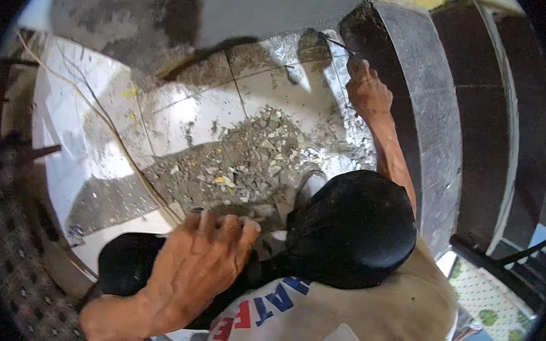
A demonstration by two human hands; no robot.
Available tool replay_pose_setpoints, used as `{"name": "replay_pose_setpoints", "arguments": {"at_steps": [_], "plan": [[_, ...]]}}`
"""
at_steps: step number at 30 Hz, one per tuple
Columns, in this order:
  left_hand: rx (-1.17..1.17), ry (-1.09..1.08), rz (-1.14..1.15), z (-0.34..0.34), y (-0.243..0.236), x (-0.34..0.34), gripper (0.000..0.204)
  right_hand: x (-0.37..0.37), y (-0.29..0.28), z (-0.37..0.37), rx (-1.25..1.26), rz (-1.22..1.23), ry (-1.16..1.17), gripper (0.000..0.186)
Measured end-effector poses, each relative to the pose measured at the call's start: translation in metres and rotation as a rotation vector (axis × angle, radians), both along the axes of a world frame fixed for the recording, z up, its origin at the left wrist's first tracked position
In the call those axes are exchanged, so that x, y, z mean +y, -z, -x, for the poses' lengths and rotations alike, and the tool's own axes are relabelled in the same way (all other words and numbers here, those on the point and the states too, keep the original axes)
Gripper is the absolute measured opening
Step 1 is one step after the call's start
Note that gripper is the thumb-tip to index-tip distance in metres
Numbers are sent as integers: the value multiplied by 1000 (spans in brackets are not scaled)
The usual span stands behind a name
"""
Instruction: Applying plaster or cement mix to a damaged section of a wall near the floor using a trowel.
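Littering tiles, rubble lies between cable and right hand.

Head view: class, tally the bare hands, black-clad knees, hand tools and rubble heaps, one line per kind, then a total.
Bare hands: 2 (left hand, right hand)
Black-clad knees: 2 (left knee, right knee)
Hand tools: 1 (thin tool in the right hand)
Rubble heaps: 1 (rubble heap)
Total: 6

bright glare and shadows on floor tiles | strong edge bending | black corners, grainy dark areas
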State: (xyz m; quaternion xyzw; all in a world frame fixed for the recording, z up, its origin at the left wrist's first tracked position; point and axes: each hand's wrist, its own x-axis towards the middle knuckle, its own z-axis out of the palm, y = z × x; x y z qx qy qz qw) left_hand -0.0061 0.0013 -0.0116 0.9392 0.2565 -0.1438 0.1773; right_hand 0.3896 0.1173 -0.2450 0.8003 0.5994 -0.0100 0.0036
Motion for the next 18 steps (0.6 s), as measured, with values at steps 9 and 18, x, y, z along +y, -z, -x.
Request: {"name": "replay_pose_setpoints", "arguments": {"at_steps": [9, 18], "plan": [[78, 38, 133, 0, -3, -12, 32, 46, -79, -6, -267, -177, -470, 33], [-7, -15, 12, 10, -7, -20, 32, 88, -47, 8, -489, -131, -717, 11]]}}
